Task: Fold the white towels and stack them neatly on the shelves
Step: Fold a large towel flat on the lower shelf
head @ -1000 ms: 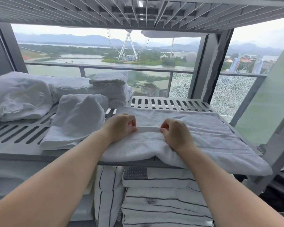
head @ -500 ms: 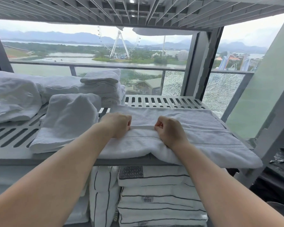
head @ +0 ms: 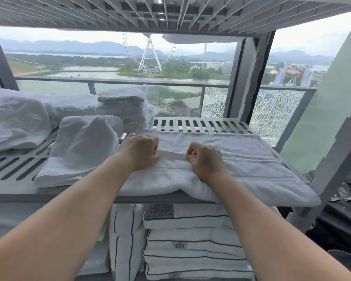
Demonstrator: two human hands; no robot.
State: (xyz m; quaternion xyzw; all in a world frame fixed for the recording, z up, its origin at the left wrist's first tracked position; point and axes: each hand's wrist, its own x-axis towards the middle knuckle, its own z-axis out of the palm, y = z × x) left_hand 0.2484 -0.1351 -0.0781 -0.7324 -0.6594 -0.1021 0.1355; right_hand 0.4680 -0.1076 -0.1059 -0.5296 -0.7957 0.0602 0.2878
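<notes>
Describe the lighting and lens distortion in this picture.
Head view: soft overcast daylight through the window backlights the slatted shelf; the white towel shows only faint shadows; the wide lens bows the upper shelf and stretches the forearms.

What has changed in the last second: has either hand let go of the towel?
No real change. The left hand and right hand still pinch the raised hem of the flat towel, the same gap between them; nothing let go or newly taken. Only the view drifted slightly. The loosely folded towel, the stack behind and the shelf are unchanged.
</notes>
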